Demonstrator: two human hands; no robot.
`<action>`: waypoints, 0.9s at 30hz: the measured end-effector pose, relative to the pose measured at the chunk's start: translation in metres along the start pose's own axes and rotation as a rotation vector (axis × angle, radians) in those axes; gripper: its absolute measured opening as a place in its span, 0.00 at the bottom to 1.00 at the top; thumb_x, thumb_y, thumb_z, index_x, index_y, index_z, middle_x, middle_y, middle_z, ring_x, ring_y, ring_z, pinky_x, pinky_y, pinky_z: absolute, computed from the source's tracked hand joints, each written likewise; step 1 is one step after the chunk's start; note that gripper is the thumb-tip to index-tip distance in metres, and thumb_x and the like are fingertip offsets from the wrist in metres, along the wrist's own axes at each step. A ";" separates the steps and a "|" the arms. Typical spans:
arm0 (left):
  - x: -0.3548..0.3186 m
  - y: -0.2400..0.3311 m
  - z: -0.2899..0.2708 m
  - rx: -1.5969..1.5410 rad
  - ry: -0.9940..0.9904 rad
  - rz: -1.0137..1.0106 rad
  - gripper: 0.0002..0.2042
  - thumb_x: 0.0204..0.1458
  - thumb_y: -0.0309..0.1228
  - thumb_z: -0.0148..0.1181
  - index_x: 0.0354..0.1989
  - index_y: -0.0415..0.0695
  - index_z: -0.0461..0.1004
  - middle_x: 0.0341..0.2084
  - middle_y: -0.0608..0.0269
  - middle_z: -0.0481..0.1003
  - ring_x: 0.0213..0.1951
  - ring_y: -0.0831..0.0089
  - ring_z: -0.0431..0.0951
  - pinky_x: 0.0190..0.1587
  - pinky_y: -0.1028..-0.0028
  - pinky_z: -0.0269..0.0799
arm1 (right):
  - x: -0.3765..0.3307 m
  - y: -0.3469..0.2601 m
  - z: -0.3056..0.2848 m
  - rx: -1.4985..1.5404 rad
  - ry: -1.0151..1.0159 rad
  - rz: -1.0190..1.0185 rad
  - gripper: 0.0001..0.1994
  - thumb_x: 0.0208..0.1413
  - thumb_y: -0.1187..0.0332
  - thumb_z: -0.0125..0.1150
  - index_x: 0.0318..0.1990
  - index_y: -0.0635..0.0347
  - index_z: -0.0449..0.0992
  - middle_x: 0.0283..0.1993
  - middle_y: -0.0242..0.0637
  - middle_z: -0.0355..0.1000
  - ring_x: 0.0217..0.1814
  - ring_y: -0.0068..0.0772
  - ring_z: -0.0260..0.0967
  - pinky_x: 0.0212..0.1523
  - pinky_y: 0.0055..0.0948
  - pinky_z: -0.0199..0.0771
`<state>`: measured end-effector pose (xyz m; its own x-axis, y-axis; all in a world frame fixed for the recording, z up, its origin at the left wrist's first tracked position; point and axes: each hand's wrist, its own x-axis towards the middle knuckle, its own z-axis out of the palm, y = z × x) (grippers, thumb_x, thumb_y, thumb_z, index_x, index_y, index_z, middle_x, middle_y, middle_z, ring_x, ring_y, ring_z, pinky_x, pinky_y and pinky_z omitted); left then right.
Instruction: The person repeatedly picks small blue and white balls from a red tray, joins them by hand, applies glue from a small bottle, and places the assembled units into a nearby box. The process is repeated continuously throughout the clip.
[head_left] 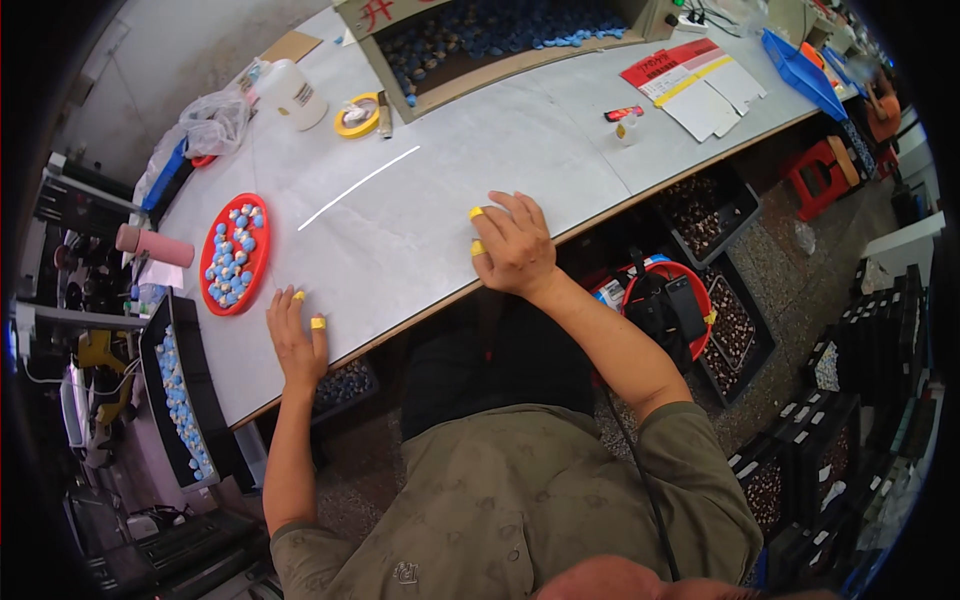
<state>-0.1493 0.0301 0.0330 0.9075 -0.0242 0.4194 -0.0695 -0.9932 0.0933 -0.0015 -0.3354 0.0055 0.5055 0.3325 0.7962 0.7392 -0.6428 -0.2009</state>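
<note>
My left hand (296, 345) rests on the grey tabletop near its front edge, fingers stretched out and nothing in them. Just beyond it is a shallow red tray (262, 250) with several small blue-and-pale ball-shaped pieces (228, 272). My right hand (515, 248) lies on the table near the front edge, its fingers loosely bent, with thumb and forefinger apart. No object shows in it. Yellow bands wrap the thumb and one finger of each hand. A thin straight white line (360, 188) runs across the tabletop (400, 240) between and beyond the hands.
At the back stands an open-fronted bin (500, 75) of blue pieces. A white bottle (292, 95), yellow tape roll (357, 115) and red-and-white cardboard (690, 85) lie along the far side. A black tray (205, 430) adjoins the left end; a red bucket (700, 345) sits below right.
</note>
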 end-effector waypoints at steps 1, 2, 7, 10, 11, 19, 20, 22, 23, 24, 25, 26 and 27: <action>-0.002 0.000 0.001 -0.006 -0.007 -0.006 0.20 0.59 0.33 0.54 0.58 0.37 0.69 0.64 0.45 0.65 0.68 0.42 0.59 0.70 0.44 0.48 | 0.000 -0.002 -0.002 -0.013 -0.005 0.001 0.19 0.43 0.66 0.58 0.44 0.63 0.77 0.44 0.42 0.75 0.60 0.47 0.69 0.65 0.51 0.61; -0.003 -0.003 0.002 -0.011 0.002 -0.004 0.20 0.59 0.33 0.55 0.58 0.37 0.69 0.64 0.45 0.65 0.68 0.42 0.59 0.70 0.44 0.48 | 0.002 -0.003 -0.002 -0.026 -0.010 0.001 0.19 0.43 0.66 0.58 0.45 0.64 0.77 0.45 0.42 0.74 0.60 0.48 0.69 0.65 0.52 0.61; -0.004 -0.002 0.004 -0.033 0.037 -0.011 0.21 0.58 0.34 0.56 0.58 0.37 0.69 0.63 0.45 0.65 0.67 0.43 0.60 0.69 0.43 0.49 | 0.004 -0.006 -0.006 -0.033 -0.039 0.008 0.22 0.44 0.66 0.59 0.48 0.65 0.75 0.48 0.45 0.74 0.62 0.50 0.66 0.68 0.56 0.57; -0.003 -0.001 0.003 -0.057 0.067 -0.012 0.21 0.58 0.34 0.56 0.58 0.38 0.69 0.63 0.45 0.66 0.67 0.44 0.61 0.69 0.43 0.50 | 0.003 -0.006 -0.003 -0.027 -0.044 -0.003 0.22 0.45 0.67 0.60 0.49 0.66 0.75 0.48 0.46 0.74 0.63 0.51 0.66 0.69 0.56 0.57; -0.005 0.000 0.001 -0.056 0.057 -0.021 0.21 0.58 0.34 0.56 0.58 0.38 0.69 0.63 0.45 0.65 0.67 0.44 0.61 0.69 0.43 0.50 | 0.003 -0.007 -0.002 -0.028 -0.043 -0.008 0.22 0.45 0.67 0.60 0.49 0.66 0.75 0.48 0.46 0.74 0.63 0.51 0.65 0.69 0.56 0.57; -0.004 -0.003 0.002 -0.114 0.042 -0.046 0.22 0.58 0.35 0.57 0.59 0.37 0.69 0.63 0.42 0.65 0.67 0.43 0.60 0.69 0.43 0.51 | 0.006 -0.011 -0.004 -0.020 -0.113 -0.005 0.19 0.45 0.71 0.60 0.48 0.67 0.75 0.46 0.46 0.74 0.62 0.52 0.66 0.68 0.56 0.60; -0.005 -0.003 0.002 -0.124 0.048 -0.052 0.22 0.58 0.35 0.58 0.59 0.37 0.68 0.63 0.42 0.64 0.67 0.43 0.60 0.69 0.43 0.51 | 0.006 -0.011 -0.003 -0.018 -0.113 -0.003 0.19 0.45 0.71 0.60 0.48 0.67 0.75 0.45 0.46 0.74 0.62 0.52 0.66 0.67 0.55 0.61; -0.004 -0.002 0.000 -0.127 0.040 -0.058 0.22 0.58 0.34 0.58 0.59 0.37 0.68 0.63 0.41 0.64 0.67 0.42 0.60 0.68 0.43 0.51 | 0.007 -0.012 -0.005 -0.003 -0.116 0.002 0.19 0.44 0.73 0.61 0.47 0.68 0.75 0.45 0.47 0.74 0.62 0.53 0.66 0.67 0.55 0.61; -0.004 -0.002 -0.001 -0.129 0.036 -0.060 0.23 0.58 0.34 0.58 0.59 0.36 0.68 0.63 0.41 0.64 0.67 0.42 0.59 0.68 0.43 0.51 | 0.008 -0.013 -0.005 0.001 -0.119 0.007 0.19 0.44 0.73 0.61 0.47 0.68 0.75 0.45 0.47 0.73 0.62 0.53 0.66 0.67 0.55 0.61; -0.005 -0.003 -0.002 -0.127 0.030 -0.062 0.23 0.58 0.34 0.58 0.59 0.36 0.67 0.63 0.41 0.64 0.67 0.42 0.59 0.68 0.42 0.51 | 0.009 -0.015 -0.006 0.002 -0.125 0.013 0.19 0.44 0.73 0.61 0.47 0.68 0.75 0.45 0.47 0.73 0.62 0.53 0.66 0.67 0.55 0.61; -0.004 -0.003 -0.003 -0.125 0.025 -0.063 0.23 0.58 0.34 0.58 0.60 0.36 0.67 0.63 0.40 0.64 0.67 0.41 0.59 0.68 0.42 0.51 | 0.011 -0.015 -0.006 0.003 -0.130 0.019 0.19 0.44 0.73 0.61 0.47 0.68 0.75 0.45 0.47 0.73 0.62 0.54 0.66 0.67 0.55 0.61; -0.004 -0.003 -0.004 -0.122 0.020 -0.063 0.23 0.58 0.34 0.58 0.60 0.36 0.67 0.63 0.40 0.64 0.67 0.41 0.59 0.68 0.42 0.51 | 0.011 -0.015 -0.005 0.003 -0.131 0.014 0.19 0.43 0.74 0.61 0.46 0.68 0.74 0.45 0.48 0.73 0.62 0.55 0.66 0.67 0.55 0.62; -0.002 -0.002 -0.005 -0.124 0.009 -0.067 0.23 0.57 0.34 0.58 0.60 0.36 0.67 0.63 0.40 0.63 0.67 0.41 0.59 0.68 0.41 0.51 | 0.011 -0.014 -0.004 0.000 -0.137 0.016 0.19 0.44 0.74 0.61 0.46 0.68 0.74 0.45 0.48 0.73 0.62 0.55 0.66 0.67 0.55 0.62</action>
<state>-0.1532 0.0328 0.0359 0.9079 0.0433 0.4168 -0.0602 -0.9709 0.2320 -0.0079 -0.3259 0.0198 0.5735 0.4128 0.7076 0.7302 -0.6491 -0.2132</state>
